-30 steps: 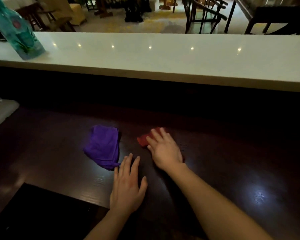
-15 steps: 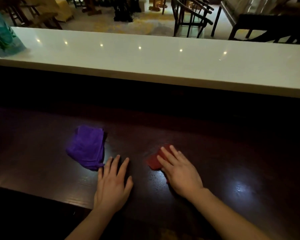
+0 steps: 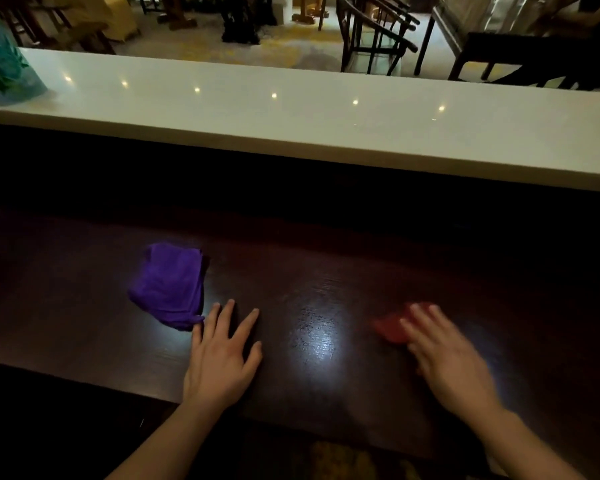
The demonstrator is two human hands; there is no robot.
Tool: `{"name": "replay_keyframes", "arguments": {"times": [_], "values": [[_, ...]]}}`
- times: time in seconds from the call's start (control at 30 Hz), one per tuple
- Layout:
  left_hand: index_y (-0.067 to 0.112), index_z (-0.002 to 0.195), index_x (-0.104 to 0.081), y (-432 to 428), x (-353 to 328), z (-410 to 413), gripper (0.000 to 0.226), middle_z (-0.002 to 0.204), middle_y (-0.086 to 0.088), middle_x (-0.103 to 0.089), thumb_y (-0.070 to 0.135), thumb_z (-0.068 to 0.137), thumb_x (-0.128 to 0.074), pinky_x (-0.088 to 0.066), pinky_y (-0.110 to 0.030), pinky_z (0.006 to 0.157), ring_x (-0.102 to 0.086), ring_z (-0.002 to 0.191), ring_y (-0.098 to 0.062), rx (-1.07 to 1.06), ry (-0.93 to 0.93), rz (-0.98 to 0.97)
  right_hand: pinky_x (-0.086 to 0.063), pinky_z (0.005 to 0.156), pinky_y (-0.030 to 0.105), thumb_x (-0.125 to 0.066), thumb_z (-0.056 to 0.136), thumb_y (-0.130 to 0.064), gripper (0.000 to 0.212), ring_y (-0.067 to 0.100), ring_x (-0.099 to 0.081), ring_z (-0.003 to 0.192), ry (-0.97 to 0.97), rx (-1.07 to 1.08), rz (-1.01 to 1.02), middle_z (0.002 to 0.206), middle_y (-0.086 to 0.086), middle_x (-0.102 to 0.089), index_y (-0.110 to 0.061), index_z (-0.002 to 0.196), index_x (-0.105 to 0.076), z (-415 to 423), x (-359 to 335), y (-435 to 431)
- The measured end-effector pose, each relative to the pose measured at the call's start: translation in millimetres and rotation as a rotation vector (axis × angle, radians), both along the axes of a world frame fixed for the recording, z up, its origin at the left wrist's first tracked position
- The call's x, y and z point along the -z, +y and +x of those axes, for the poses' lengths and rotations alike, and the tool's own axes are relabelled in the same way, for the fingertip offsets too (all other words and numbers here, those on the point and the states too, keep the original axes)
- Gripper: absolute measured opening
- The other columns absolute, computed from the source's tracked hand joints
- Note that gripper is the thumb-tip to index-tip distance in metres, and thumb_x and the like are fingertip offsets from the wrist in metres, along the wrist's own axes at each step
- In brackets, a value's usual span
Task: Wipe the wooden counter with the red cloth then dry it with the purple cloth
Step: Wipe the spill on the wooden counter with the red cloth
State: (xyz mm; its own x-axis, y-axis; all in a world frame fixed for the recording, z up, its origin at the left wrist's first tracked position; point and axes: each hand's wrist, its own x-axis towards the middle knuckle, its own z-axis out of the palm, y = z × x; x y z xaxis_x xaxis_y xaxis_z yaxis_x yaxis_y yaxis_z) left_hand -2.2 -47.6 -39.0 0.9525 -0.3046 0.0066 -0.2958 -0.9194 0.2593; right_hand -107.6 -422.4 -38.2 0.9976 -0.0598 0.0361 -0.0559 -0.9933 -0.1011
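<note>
The dark wooden counter (image 3: 309,271) runs across the lower half of the head view. My right hand (image 3: 444,355) lies flat on the red cloth (image 3: 390,327) and presses it to the wood at the right; most of the cloth is hidden under the blurred fingers. A folded purple cloth (image 3: 170,285) rests on the counter at the left. My left hand (image 3: 222,355) is flat on the wood with its fingers spread, its fingertips just touching the purple cloth's near corner.
A raised white countertop (image 3: 291,112) runs behind the wooden counter, with a teal packet (image 3: 4,67) at its far left. Dark chairs and tables stand beyond it. A black panel (image 3: 49,410) sits at the lower left edge.
My right hand has slid the red cloth to the right across the wood, away from the purple cloth. My left hand has stayed flat beside the purple cloth.
</note>
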Motion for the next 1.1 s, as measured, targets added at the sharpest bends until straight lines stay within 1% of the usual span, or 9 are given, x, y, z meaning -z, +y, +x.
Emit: {"name": "replay_keyframes", "arguments": {"times": [0.1,0.17,0.3,0.43,0.5,0.63,0.83,1.0,1.1], "values": [[0.043,0.147,-0.034,-1,-1,0,0.061,0.159,-0.007,-0.026,0.057,0.088,-0.033,-0.011,-0.052,0.117,-0.011,0.149,-0.026,0.032,0.001,-0.007,-0.024,0.115,0.048,-0.046,0.097,-0.028,0.048,0.03,-0.014,0.146,0.055,0.421,0.001,0.157,0.006,-0.026,-0.021,0.144,-0.04,23,-2,-37],[0.043,0.147,-0.033,0,-1,0,0.061,0.16,-0.006,-0.025,0.057,0.088,-0.032,-0.011,-0.051,0.118,-0.01,0.149,-0.024,0.039,0.001,-0.003,-0.021,0.116,0.047,-0.04,0.098,-0.032,0.047,0.033,-0.013,0.146,0.052,0.509,0.018,0.158,0.006,-0.024,-0.023,0.145,-0.038,46,-8,-24],[0.044,0.147,-0.03,0,-3,0,0.061,0.161,-0.003,-0.021,0.059,0.088,-0.027,-0.009,-0.049,0.119,-0.007,0.149,-0.022,0.034,0.003,0.011,-0.019,0.117,0.046,-0.037,0.099,-0.038,0.045,0.033,-0.013,0.146,0.042,0.202,0.042,0.158,0.004,-0.024,-0.029,0.143,-0.04,73,-15,48],[0.042,0.147,-0.033,1,-5,-1,0.061,0.16,-0.004,-0.024,0.058,0.089,-0.025,-0.01,-0.049,0.119,-0.01,0.149,-0.022,0.033,-0.002,0.001,-0.025,0.114,0.042,-0.038,0.095,-0.044,0.045,0.025,-0.024,0.144,0.057,-0.209,-0.004,0.154,-0.003,-0.033,-0.034,0.138,-0.044,19,-10,88],[0.041,0.147,-0.033,1,-4,-2,0.062,0.16,-0.004,-0.024,0.058,0.089,-0.024,-0.01,-0.049,0.119,-0.01,0.149,-0.022,0.039,-0.003,0.014,-0.026,0.114,0.04,-0.04,0.095,-0.042,0.044,0.021,-0.022,0.145,0.03,-0.138,-0.033,0.155,-0.005,-0.031,-0.035,0.139,-0.044,-12,-5,55],[0.038,0.148,-0.033,-3,-3,-2,0.062,0.16,-0.007,-0.024,0.056,0.089,-0.024,-0.01,-0.051,0.118,-0.01,0.149,-0.025,0.036,-0.008,0.037,-0.023,0.116,0.047,-0.042,0.097,-0.035,0.047,0.027,-0.011,0.147,0.058,0.37,0.045,0.158,-0.001,-0.02,-0.028,0.144,-0.039,-40,-7,5],[0.036,0.149,-0.031,-1,-2,-4,0.06,0.16,-0.008,-0.024,0.053,0.092,-0.024,-0.014,-0.053,0.119,-0.013,0.149,-0.027,0.049,-0.019,0.067,-0.031,0.112,0.047,-0.034,0.094,-0.041,0.047,0.028,-0.027,0.143,0.023,-0.133,-0.039,0.154,-0.001,-0.033,-0.032,0.138,-0.046,-37,-2,39],[0.037,0.149,-0.033,-3,-3,-1,0.059,0.159,-0.008,-0.026,0.052,0.092,-0.024,-0.014,-0.053,0.118,-0.014,0.148,-0.027,0.043,-0.014,0.07,-0.026,0.113,0.052,-0.038,0.099,-0.034,0.045,0.038,-0.018,0.144,0.069,0.357,0.033,0.156,0.009,-0.028,-0.022,0.143,-0.042,54,-8,-18],[0.037,0.147,-0.035,-4,-5,-3,0.058,0.158,-0.008,-0.029,0.051,0.092,-0.024,-0.015,-0.052,0.117,-0.016,0.148,-0.026,0.035,-0.019,0.053,-0.018,0.117,0.047,-0.032,0.1,-0.042,0.048,0.034,-0.011,0.146,0.052,0.288,0.051,0.16,0.004,-0.02,-0.028,0.145,-0.035,113,-14,38]]}}
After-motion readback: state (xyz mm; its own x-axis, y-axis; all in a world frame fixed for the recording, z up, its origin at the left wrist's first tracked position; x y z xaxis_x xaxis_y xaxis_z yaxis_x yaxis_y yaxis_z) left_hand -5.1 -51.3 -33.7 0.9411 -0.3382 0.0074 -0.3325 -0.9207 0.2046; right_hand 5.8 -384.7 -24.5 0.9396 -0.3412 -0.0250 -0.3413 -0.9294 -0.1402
